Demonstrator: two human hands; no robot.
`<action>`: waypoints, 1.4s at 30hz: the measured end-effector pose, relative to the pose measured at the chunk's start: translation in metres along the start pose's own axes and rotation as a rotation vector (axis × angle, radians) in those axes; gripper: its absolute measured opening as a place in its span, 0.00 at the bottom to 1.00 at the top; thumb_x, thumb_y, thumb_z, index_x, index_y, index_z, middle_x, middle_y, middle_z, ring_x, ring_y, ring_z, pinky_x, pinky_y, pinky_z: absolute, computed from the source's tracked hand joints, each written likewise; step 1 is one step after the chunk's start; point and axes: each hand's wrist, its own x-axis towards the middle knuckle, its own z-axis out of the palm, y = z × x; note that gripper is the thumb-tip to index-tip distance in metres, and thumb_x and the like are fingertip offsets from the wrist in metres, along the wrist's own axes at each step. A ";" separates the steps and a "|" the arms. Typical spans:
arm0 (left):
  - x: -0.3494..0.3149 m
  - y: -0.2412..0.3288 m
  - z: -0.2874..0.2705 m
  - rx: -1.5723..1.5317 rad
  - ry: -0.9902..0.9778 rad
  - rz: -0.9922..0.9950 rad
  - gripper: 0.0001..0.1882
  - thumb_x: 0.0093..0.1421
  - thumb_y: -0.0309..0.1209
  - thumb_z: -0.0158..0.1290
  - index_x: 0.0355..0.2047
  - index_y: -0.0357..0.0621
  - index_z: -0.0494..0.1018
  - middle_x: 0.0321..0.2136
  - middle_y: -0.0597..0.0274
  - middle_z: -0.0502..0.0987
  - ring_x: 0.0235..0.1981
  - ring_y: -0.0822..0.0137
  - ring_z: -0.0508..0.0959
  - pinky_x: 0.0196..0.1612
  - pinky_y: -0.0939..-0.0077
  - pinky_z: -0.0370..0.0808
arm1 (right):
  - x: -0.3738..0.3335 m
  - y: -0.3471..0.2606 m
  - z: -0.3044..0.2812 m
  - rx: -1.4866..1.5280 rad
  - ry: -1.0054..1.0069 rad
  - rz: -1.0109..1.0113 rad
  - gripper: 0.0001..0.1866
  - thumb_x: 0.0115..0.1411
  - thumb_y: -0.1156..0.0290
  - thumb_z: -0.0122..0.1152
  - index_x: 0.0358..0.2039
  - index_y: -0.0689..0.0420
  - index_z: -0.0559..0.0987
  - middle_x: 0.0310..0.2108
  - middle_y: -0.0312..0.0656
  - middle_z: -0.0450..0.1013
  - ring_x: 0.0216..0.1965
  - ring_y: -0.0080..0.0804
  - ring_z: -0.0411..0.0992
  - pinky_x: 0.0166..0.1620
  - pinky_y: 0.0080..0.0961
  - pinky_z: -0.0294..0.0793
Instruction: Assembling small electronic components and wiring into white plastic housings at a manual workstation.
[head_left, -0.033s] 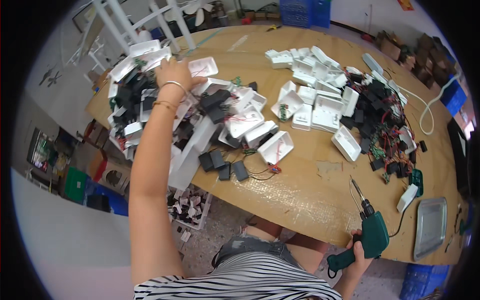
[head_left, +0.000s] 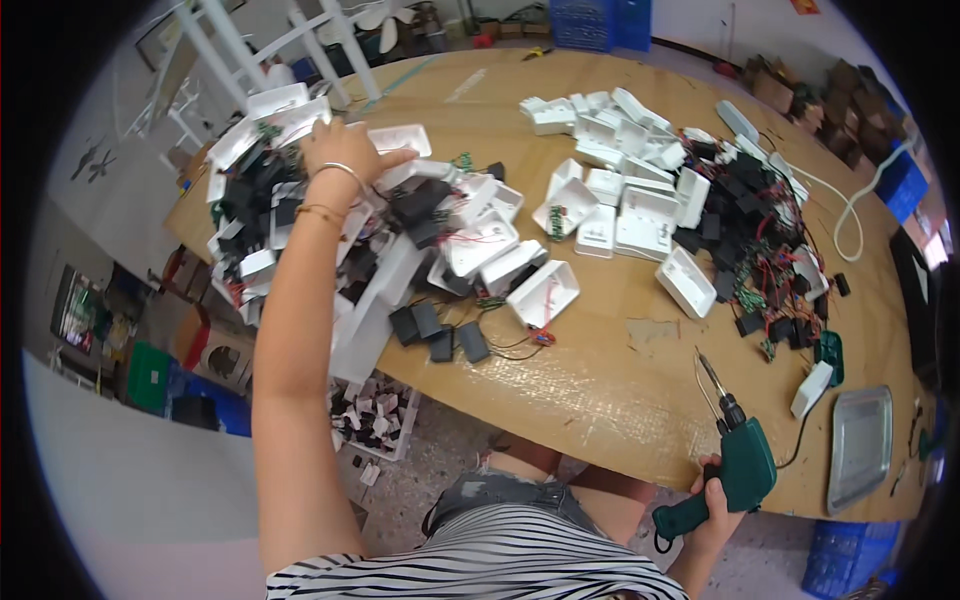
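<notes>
Gripping soldering gun (head_left: pixel 748 464) in right hand (head_left: pixel 712 497). Holding left hand (head_left: pixel 343 152) over white cases (head_left: pixel 406 138); can't tell if grasping any. Can't read red wall slip (head_left: pixel 805 6).

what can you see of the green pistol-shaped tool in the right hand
The green pistol-shaped tool looks plastic, with a black collar, a slim metal tip and a thin metal-looking tube alongside. A black loop hangs at the green handle; a dark cord leaves its right side. The right hand grips it, tip pointing away from the person, slightly left, over the brown tabletop; whether they touch is unclear.
</notes>
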 end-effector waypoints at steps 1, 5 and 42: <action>0.003 0.010 -0.005 0.001 -0.076 -0.025 0.37 0.44 0.65 0.48 0.38 0.43 0.76 0.38 0.53 0.74 0.46 0.53 0.68 0.43 0.59 0.67 | 0.003 0.001 0.000 0.006 -0.002 -0.001 0.23 0.47 0.69 0.58 0.43 0.67 0.68 0.35 0.48 0.71 0.24 0.24 0.65 0.29 0.17 0.64; 0.000 0.069 -0.031 -0.094 0.167 0.077 0.32 0.48 0.60 0.48 0.33 0.41 0.76 0.33 0.54 0.75 0.43 0.55 0.70 0.40 0.62 0.69 | 0.014 0.000 0.000 -0.008 -0.038 0.013 0.24 0.47 0.67 0.58 0.43 0.67 0.68 0.34 0.47 0.70 0.23 0.25 0.65 0.28 0.17 0.63; 0.016 0.232 0.072 -0.355 -0.184 0.530 0.17 0.52 0.43 0.49 0.34 0.46 0.77 0.44 0.51 0.72 0.44 0.51 0.72 0.45 0.66 0.69 | 0.021 0.011 -0.005 0.212 -0.084 0.055 0.24 0.49 0.71 0.57 0.47 0.66 0.67 0.37 0.49 0.70 0.27 0.27 0.68 0.31 0.20 0.68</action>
